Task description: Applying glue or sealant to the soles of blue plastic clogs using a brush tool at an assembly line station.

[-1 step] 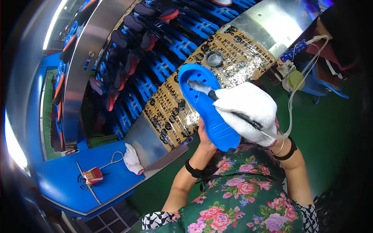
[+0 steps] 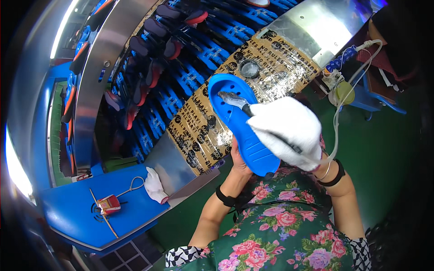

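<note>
My left hand (image 2: 238, 159) is bare and grips a blue shoe sole (image 2: 244, 135) from beneath at its near end, most of its fingers hidden under it. The sole is tilted, with a raised rim and several round holes toward its far end. In a white knitted glove, my right hand (image 2: 289, 128) is closed round the dark handle of a brush (image 2: 233, 98). The brush's flat tip lies inside the sole's far end, among the holes. A clear tube (image 2: 336, 131) runs from the handle past my right wrist.
Beyond the sole is a ledge (image 2: 285, 67) covered in printed brown tape, with a small round cup (image 2: 249, 69) on it. Racks of dark and red shoe parts (image 2: 174, 47) stand behind. A blue table (image 2: 68, 198) at left bears a white glove (image 2: 155, 185) and a red box (image 2: 109, 204).
My right hand has turned slightly with the brush, and the brush tip has shifted a little within the sole. My left hand keeps its hold.
</note>
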A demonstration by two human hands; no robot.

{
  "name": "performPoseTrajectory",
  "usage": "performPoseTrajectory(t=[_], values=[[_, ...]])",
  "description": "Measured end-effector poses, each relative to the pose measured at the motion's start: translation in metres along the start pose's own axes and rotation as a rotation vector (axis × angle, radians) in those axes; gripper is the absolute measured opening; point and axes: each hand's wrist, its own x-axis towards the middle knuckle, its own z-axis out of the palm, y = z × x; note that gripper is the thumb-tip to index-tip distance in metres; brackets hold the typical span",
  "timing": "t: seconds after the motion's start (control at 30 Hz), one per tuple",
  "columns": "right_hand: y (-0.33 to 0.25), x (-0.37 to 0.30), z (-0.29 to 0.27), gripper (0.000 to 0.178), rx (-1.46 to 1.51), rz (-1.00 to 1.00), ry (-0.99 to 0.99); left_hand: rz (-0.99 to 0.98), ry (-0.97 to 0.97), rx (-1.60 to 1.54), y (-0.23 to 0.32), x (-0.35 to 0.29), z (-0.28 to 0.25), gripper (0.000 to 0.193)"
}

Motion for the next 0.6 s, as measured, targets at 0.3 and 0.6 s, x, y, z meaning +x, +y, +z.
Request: performPoseTrajectory(t=[0.3, 0.6], values=[[0.002, -0.021, 0.012, 0.022, 0.301, 0.28, 0.14, 0.105, -0.008, 0.163, 0.006, 0.019, 0.018, 0.101], [0.0, -0.026, 0.019, 0.019, 0.326, 0.24, 0.129, 0.211, -0.198, -0.168, 0.014, 0.042, 0.027, 0.096]])
